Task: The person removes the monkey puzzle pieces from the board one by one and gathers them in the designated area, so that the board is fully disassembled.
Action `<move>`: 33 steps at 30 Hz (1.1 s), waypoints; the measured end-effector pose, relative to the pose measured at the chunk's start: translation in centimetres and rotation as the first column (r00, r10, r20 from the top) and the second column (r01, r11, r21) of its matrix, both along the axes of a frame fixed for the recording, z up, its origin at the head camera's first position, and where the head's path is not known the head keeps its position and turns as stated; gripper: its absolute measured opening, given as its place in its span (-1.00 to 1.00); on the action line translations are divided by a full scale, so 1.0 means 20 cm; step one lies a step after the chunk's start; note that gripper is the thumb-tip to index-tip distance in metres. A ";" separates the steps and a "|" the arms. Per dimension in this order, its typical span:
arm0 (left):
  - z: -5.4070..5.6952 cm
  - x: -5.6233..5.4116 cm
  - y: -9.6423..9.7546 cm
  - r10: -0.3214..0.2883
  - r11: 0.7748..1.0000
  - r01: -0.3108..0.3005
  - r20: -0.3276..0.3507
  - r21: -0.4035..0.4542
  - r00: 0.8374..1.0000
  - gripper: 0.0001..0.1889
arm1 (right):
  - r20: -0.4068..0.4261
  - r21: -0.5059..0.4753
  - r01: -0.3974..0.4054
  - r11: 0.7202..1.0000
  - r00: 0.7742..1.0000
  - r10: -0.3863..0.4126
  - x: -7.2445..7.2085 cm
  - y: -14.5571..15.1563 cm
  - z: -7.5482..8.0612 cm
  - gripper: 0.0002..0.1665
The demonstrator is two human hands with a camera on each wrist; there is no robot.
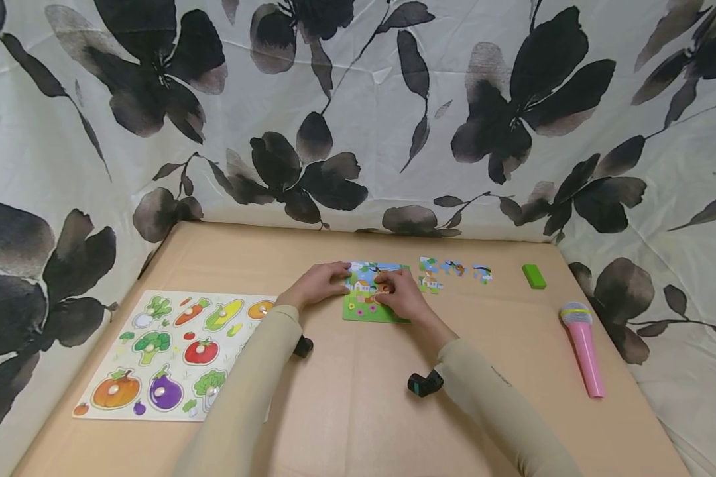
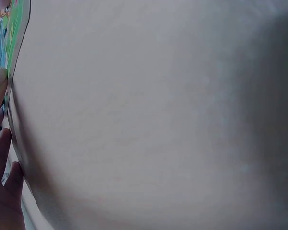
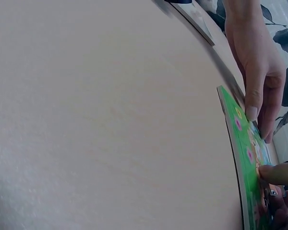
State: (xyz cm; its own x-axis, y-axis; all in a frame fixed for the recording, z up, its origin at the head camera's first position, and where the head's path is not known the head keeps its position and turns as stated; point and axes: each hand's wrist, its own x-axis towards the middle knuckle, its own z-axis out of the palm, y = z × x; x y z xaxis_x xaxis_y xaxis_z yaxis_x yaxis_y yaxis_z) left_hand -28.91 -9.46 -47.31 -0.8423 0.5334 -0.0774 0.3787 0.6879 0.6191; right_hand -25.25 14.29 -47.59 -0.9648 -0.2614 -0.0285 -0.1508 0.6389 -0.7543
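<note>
At puzzle board (image 1: 364, 312): left hand (image 1: 313, 285) touching edge, fingers extended; right hand (image 1: 404, 295) touching picture, fingers bent, pinch unclear.

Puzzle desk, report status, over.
Left hand at left edge of puzzle. Right hand over puzzle; can't tell whether it pinches a piece. Loose pieces to puzzle's right, apparently out of the way.

We see the left hand (image 3: 260, 72) touching a green puzzle board (image 3: 234, 127), right hand (image 3: 284, 176) at it, floral cloth (image 3: 285, 40) beyond the worktop's (image 3: 110, 96) edge
</note>
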 end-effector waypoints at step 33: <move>0.00 0.00 0.00 -0.013 1.000 0.013 -0.002 0.014 1.000 -0.50 | 0.135 -0.204 0.167 0.965 0.981 -0.141 0.02 0.11 0.00 -0.57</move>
State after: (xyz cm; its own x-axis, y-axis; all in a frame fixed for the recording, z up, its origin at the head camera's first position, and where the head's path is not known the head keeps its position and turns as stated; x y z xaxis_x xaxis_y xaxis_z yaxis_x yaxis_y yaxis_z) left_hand -28.90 -9.45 -47.38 -0.8355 0.5452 -0.0688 0.3885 0.6745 0.6278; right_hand -24.80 16.47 -47.51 -0.9870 -0.1221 -0.1043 0.0351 0.4695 -0.8822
